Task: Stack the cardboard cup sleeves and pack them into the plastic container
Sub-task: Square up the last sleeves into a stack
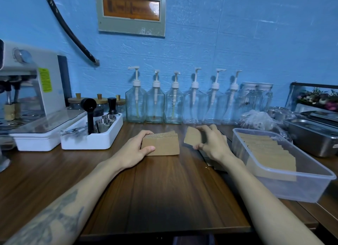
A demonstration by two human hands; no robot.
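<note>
A stack of flat brown cardboard cup sleeves [162,144] rests on the wooden table in the middle. My left hand [136,149] grips the stack's left end, thumb in front and fingers over the top. Just to the right, my right hand [212,144] pinches a single sleeve [193,137] lifted off the table. A clear plastic container [300,188] stands at the right and holds a row of sleeves [268,153] standing on edge. Dark flat pieces lie on the table under my right wrist.
A white tray of metal cups and a tamper [93,133] sits left of the stack, beside an espresso machine [27,91]. Glass pump bottles [173,102] line the blue wall. A steel pan [311,135] and a crumpled plastic bag [259,120] lie behind the container.
</note>
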